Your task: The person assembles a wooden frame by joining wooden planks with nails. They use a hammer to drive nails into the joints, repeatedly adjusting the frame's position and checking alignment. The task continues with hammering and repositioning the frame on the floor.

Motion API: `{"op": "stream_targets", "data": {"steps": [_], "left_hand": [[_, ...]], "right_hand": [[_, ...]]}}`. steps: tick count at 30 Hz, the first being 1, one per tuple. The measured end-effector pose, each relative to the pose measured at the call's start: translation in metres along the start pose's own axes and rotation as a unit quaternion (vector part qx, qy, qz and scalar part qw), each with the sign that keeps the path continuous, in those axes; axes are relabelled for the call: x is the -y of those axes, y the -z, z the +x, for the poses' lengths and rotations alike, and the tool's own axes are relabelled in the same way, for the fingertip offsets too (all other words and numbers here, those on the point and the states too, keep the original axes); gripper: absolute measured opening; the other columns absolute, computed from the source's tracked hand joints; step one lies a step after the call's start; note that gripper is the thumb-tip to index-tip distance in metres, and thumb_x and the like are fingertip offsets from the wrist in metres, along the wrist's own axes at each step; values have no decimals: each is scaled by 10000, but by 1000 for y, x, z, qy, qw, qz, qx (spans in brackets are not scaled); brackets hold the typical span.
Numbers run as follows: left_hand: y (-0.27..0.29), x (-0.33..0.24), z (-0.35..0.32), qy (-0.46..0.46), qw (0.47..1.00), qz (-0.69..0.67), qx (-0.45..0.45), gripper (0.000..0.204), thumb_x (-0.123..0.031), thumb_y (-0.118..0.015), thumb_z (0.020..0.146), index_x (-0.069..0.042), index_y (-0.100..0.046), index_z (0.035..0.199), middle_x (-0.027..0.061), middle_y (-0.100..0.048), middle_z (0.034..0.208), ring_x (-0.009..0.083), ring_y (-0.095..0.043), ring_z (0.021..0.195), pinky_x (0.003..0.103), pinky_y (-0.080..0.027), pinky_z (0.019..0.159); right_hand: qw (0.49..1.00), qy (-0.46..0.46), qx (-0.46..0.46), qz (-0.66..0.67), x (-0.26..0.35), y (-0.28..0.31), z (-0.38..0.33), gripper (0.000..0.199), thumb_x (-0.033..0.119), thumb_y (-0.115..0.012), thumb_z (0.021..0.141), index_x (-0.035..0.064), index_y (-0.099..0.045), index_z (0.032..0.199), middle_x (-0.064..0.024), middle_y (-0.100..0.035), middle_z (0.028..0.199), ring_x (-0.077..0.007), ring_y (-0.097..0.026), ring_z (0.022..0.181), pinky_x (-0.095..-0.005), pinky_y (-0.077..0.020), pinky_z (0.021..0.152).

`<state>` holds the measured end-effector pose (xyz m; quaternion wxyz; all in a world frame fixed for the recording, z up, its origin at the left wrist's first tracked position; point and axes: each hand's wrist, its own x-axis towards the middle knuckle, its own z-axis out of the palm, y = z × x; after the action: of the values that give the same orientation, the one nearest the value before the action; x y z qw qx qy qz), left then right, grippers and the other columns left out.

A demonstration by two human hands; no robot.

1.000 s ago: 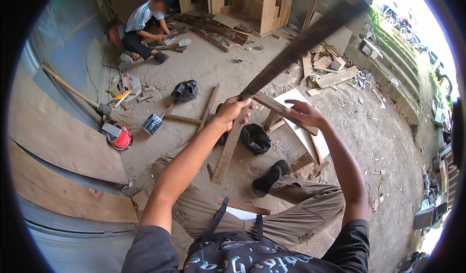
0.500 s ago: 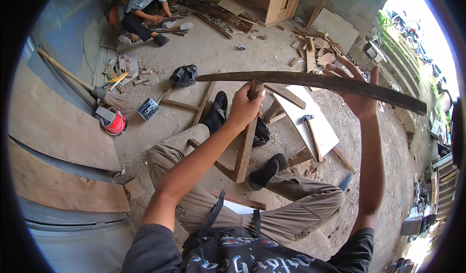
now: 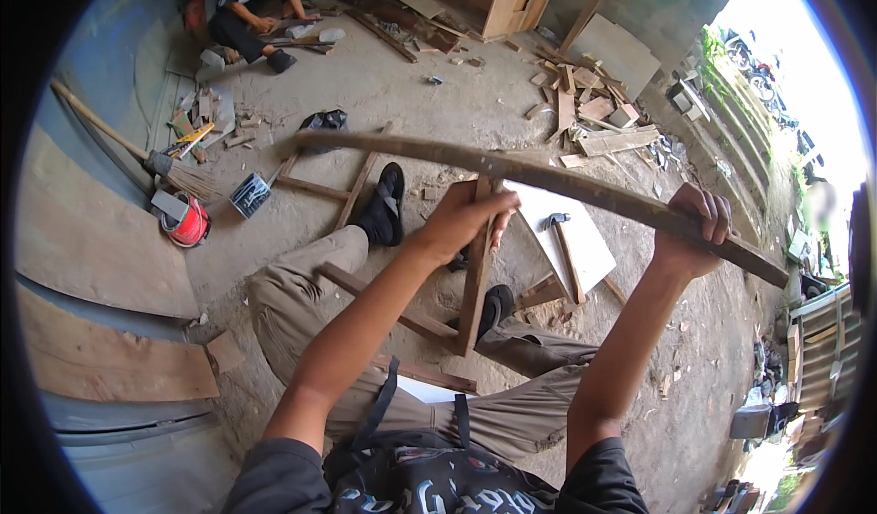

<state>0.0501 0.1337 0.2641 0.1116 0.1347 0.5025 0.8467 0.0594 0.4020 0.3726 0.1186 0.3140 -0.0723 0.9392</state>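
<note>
Gripping a long dark wooden strip (image 3: 548,180) with left hand (image 3: 461,222) and right hand (image 3: 692,231), both closed around it, above a wooden frame (image 3: 475,276). Hammer (image 3: 562,244) on white board (image 3: 585,249) below; broom (image 3: 155,158), possibly a red helmet (image 3: 187,222), leftward.

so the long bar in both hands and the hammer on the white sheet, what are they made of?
Long bar: looks like rough, weathered wood, dark brown, unpainted, slightly bowed; could be an old plank edge. Left hand and right hand grip it. Hammer: dark head, probably metal, on a plain wooden handle, judging by its brown, matte look. White sheet: flat and smooth, possibly coated board.
</note>
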Motion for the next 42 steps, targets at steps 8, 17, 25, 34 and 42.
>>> {"op": "stream_targets", "data": {"steps": [8,17,25,34,42], "left_hand": [[-2,28,8,5,986,-5,-165,127,-60,-681,835,-21,-586,761,-21,-496,562,48,-422,404,232,-330,374],[1,60,27,-70,947,223,-220,195,-126,-706,869,54,-642,835,87,-636,662,113,-577,611,312,-461,573],[-16,84,35,-213,910,256,-246,225,-147,-718,868,60,-669,940,105,-695,830,197,-662,774,349,-501,716],[-12,118,19,-151,927,263,-222,153,-127,-690,876,19,-646,857,53,-612,613,116,-545,537,305,-425,532],[-4,137,3,-140,934,278,-174,183,-155,-695,876,10,-673,951,64,-687,809,144,-645,772,313,-487,706]], "right_hand": [[999,-21,-4,-29,-15,22,-17,314,164,-545,853,168,-424,563,50,-418,484,-74,-425,485,-252,-397,669],[977,61,-176,-106,4,88,-37,625,614,-446,938,1,-516,1039,-154,-550,1004,-283,-528,996,-454,-401,960],[873,57,-267,-405,-4,96,-34,487,373,-482,1025,-9,-338,1291,-239,-472,1216,-395,-517,1200,-585,-406,1045],[843,-10,-341,-417,10,129,-40,349,278,-518,1019,22,-366,1201,-226,-586,1106,-388,-610,1129,-509,-552,913],[838,-59,-366,-400,26,156,-66,309,261,-504,992,3,-466,1158,-242,-589,1178,-413,-587,1157,-539,-518,953]]}}
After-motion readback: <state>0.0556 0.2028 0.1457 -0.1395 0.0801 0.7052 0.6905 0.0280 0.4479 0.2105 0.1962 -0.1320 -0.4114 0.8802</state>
